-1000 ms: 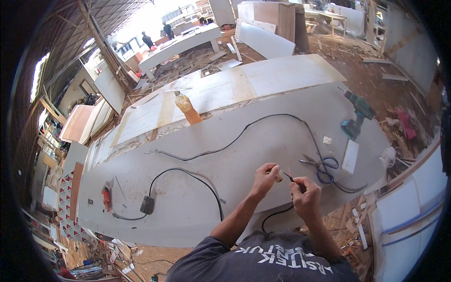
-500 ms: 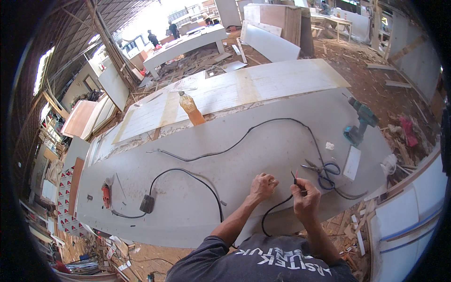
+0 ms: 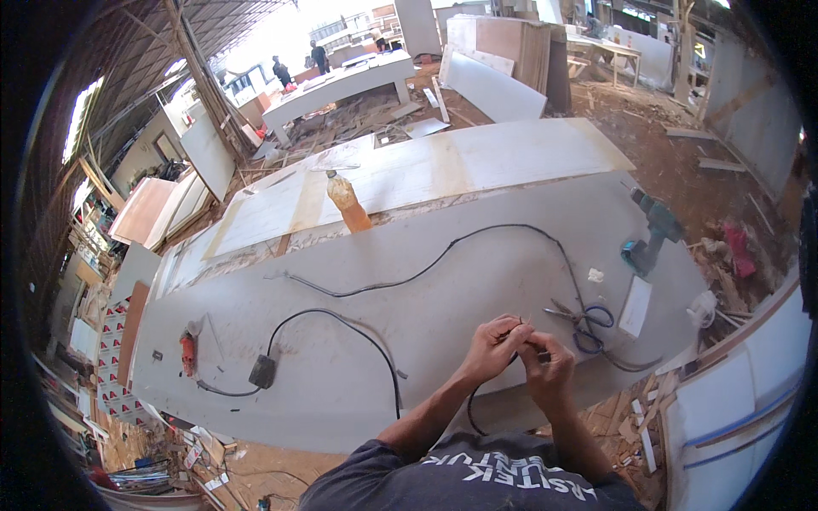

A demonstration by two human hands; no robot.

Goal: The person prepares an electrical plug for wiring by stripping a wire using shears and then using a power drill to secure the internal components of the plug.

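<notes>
- our left hand [image 3: 492, 350] and right hand [image 3: 549, 366], fingers curled, pinched a black cable [image 3: 470, 407], likely steadying it
- toward the table's [image 3: 477, 289] near right corner, scissors [image 3: 599, 316] seemed handy

The grey tabletop [image 3: 460, 298] filling the middle of the frame looks smooth and matt, its skin faintly scuffed. At lower centre, the black cable [image 3: 469, 410] wears a dull, rubbery sheath. The scissors [image 3: 585, 317], right of centre, pair metal blades with smooth blue plastic handles. Above the middle stands a bottle [image 3: 345, 203] of clear, glossy plastic (from here I catch the light coming through it). The drill [image 3: 658, 223], at right, has a hard plastic body. The shirt [image 3: 400, 481] at the bottom is soft, matt cloth. Far left, the wooden sheets [image 3: 146, 209] look flat and unpolished; upper right, the floor [image 3: 648, 115] is rough, strewn with wood scraps.
</notes>
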